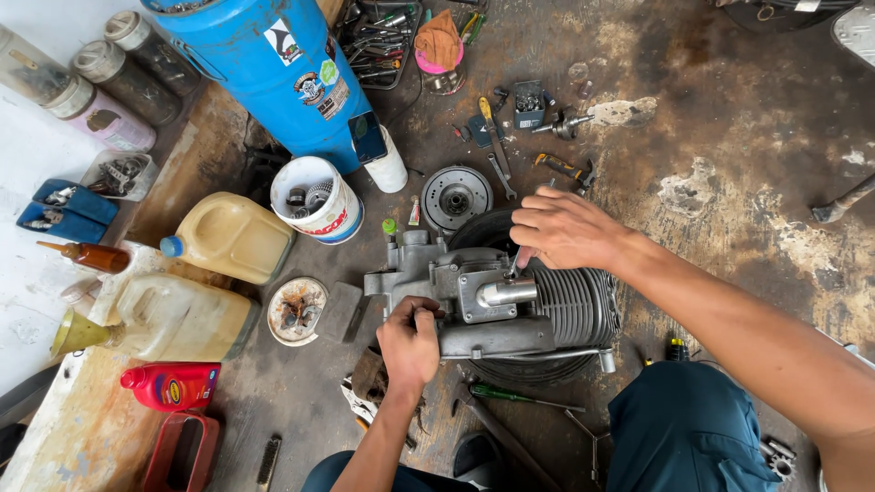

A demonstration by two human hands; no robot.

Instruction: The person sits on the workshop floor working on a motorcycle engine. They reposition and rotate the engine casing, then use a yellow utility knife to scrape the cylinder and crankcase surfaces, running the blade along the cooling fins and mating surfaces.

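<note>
Gripping the near edge of the engine block (497, 310), the left hand (410, 346) is clenching its fingers on the casing, while the right hand (565, 230) is pinching a small tool (515, 266) against the block's top. The block is lying on a tyre (529, 364) on the floor (729, 164), near its middle. My judgement: the tool may be slipping off its seat if pressed at an angle, since the block is resting on rubber and could be rocking. Lying around are 2 yellowish jugs (228, 237), 1 blue drum (273, 64), 1 white bucket (319, 196), 1 red bottle (173, 384) and 1 green-handled screwdriver (510, 394).
</note>
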